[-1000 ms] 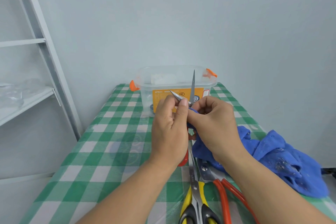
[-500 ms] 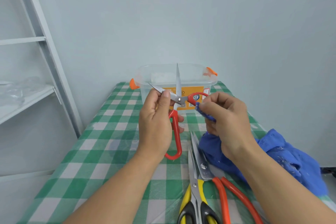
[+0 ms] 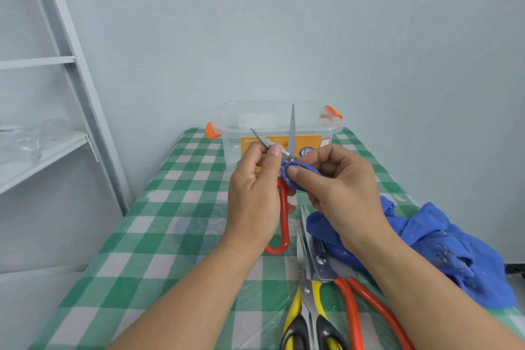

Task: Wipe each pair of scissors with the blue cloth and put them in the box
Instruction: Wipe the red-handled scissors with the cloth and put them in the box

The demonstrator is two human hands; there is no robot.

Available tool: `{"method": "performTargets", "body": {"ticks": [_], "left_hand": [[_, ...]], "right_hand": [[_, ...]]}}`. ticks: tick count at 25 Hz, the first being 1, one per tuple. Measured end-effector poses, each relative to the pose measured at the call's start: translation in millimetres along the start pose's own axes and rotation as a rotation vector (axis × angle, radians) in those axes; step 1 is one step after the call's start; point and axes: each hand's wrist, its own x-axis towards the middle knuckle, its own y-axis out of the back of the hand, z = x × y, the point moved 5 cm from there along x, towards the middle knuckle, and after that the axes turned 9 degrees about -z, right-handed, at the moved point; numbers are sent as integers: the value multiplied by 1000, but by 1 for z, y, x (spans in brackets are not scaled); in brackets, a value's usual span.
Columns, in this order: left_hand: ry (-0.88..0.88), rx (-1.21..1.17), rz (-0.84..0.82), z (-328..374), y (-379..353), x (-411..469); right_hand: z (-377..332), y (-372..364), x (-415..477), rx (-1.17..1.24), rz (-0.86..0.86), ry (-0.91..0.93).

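Wiping underway: left hand (image 3: 255, 193) grips the red scissors (image 3: 282, 207) spread; right hand (image 3: 335, 187) pinches blue cloth (image 3: 426, 241) round one handle; next, probably the blades.

open red scissors (image 3: 283, 216) upright, blue cloth (image 3: 426, 239) against them.

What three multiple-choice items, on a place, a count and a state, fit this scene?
1. The clear box stands: A on a chair; B on the floor; C at the table's far end.
2. Pairs of scissors lying on the table: A one; B two; C four.
3. The red scissors' blades in the left hand are: A spread; B closed; C broken.
Answers: C, beside the wall; B, yellow-handled pair and orange-handled pair; A, tips point apart.
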Motion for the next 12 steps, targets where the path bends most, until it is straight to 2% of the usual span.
{"method": "performTargets", "body": {"ticks": [5,8,12], "left_hand": [[-51,162,-52,-7,-8,-1],[-62,225,-61,-10,-6,3],[47,48,-38,-12,7,8]], "right_hand": [[11,-3,4,-175,103,-131],[17,5,6,-103,85,-252],[15,26,7,1,104,-298]]}}
